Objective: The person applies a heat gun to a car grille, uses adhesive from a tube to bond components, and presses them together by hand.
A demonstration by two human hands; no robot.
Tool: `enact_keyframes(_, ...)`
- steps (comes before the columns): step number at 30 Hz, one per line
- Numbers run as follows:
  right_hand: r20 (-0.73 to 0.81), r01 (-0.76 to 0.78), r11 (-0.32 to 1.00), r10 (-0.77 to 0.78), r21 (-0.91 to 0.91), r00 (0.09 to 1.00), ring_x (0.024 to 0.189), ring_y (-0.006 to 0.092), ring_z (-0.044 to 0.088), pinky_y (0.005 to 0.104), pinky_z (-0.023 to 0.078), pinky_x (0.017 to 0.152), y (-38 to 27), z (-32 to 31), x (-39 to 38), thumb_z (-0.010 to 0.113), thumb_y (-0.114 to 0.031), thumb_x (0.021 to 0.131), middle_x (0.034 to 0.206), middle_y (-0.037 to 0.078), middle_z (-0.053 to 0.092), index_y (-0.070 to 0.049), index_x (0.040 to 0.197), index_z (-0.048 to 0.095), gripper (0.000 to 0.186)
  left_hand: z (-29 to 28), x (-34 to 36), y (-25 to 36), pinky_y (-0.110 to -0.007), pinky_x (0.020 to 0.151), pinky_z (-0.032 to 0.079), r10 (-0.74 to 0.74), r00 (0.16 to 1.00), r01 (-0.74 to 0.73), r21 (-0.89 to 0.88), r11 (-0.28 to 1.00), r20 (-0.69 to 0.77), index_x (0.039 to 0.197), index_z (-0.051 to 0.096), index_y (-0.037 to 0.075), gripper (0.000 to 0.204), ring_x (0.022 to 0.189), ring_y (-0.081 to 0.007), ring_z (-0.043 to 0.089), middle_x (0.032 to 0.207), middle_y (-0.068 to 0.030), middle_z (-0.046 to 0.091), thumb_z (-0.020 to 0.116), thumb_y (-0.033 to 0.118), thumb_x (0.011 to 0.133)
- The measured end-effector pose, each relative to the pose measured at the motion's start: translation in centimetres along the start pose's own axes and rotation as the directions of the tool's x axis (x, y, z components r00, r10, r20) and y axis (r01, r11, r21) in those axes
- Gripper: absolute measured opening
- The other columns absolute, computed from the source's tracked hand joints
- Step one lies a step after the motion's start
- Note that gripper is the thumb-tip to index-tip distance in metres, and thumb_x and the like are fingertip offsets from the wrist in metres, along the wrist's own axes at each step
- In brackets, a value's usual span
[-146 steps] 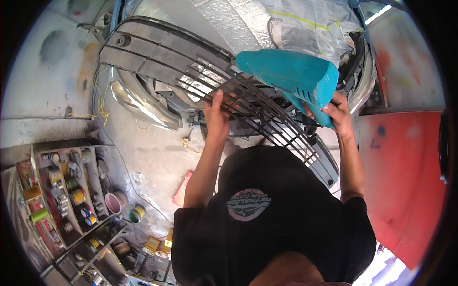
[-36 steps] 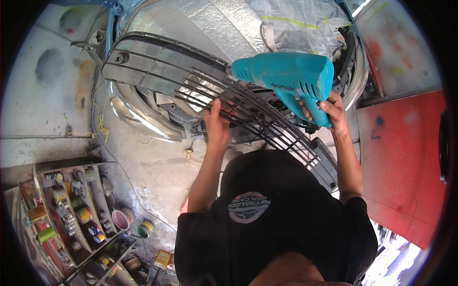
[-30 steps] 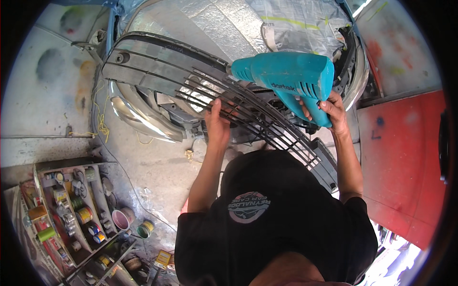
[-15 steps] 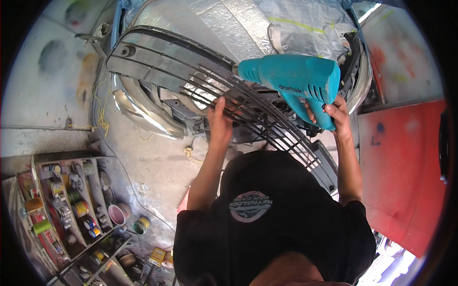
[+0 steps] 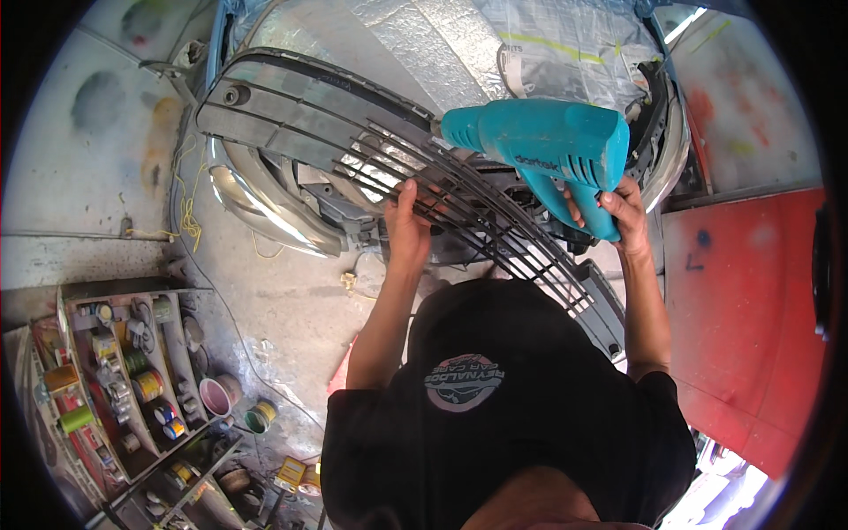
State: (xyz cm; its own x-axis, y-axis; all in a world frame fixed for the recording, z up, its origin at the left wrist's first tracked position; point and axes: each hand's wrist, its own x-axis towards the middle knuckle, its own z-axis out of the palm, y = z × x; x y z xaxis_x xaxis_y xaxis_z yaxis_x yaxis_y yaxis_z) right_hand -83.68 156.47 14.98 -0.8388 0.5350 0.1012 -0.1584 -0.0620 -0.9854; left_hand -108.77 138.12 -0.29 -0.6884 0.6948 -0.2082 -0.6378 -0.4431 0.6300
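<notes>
A long, dark grey bumper grille with thin slats slants from the upper left down to the right. My left hand grips its slats near the middle, thumb on the upper side and fingers partly hidden behind the bars. In my right hand is a teal heat gun, the fingers closed round its handle. The gun points left, and its nozzle end sits over the grille's upper edge; whether they touch I cannot tell.
Beyond the grille stands a car front with a headlight and foil-like covering. A shelf of cans and a pink-lined bucket are at lower left. A red panel leans at right. A cable crosses the floor.
</notes>
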Motion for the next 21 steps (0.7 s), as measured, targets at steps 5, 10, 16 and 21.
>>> enact_keyframes(5, -0.009, 0.002, 1.000, -0.001, 0.012, 1.000, 0.072, 0.0231, 0.066, 0.0341, 0.054, 0.062, -0.16, 0.31, 0.06, 0.069, -0.036, 0.091, 0.102, 0.023, 0.070, 0.011, 0.117, 0.065, 0.053, -0.03, 0.01, 0.04, -0.036, 0.067, 0.060, -0.001, 1.000, 0.001, -0.006, 1.000, 0.005, 0.104, 0.056, 0.006, 0.030, 0.080, -0.0279, 0.074, 0.092, -0.0141, 0.071, 0.071, 0.031, 0.096)
enact_keyframes(10, -0.004, 0.009, 1.000, -0.009, 0.015, 1.000, 0.071, 0.0227, 0.065, 0.0342, 0.053, 0.062, -0.20, 0.36, 0.10, 0.069, -0.036, 0.091, 0.102, 0.023, 0.070, 0.011, 0.117, 0.066, 0.054, -0.40, 0.10, -0.05, -0.038, 0.070, 0.061, 0.003, 1.000, -0.004, 0.026, 1.000, 0.025, 0.104, 0.060, 0.005, 0.028, 0.085, -0.0283, 0.073, 0.093, -0.0123, 0.071, 0.068, 0.032, 0.099)
enact_keyframes(16, -0.009, 0.013, 1.000, -0.013, 0.004, 1.000, 0.070, 0.0222, 0.065, 0.0339, 0.053, 0.062, -0.05, 0.20, 0.01, 0.069, -0.037, 0.091, 0.101, 0.022, 0.070, 0.010, 0.117, 0.066, 0.054, -0.18, 0.06, 0.02, -0.036, 0.068, 0.059, -0.005, 1.000, 0.005, -0.002, 1.000, 0.017, 0.105, 0.058, 0.005, 0.028, 0.082, -0.0271, 0.073, 0.093, -0.0136, 0.071, 0.069, 0.030, 0.098)
enact_keyframes(21, -0.006, 0.037, 0.999, -0.037, 0.010, 0.999, 0.071, 0.0214, 0.065, 0.0337, 0.053, 0.063, -0.21, 0.31, 0.03, 0.070, -0.040, 0.091, 0.100, 0.020, 0.070, 0.009, 0.117, 0.066, 0.056, -0.19, 0.03, -0.13, -0.036, 0.068, 0.059, -0.004, 1.000, 0.004, -0.001, 1.000, 0.002, 0.105, 0.057, 0.005, 0.028, 0.081, -0.0270, 0.073, 0.093, -0.0135, 0.071, 0.069, 0.030, 0.098)
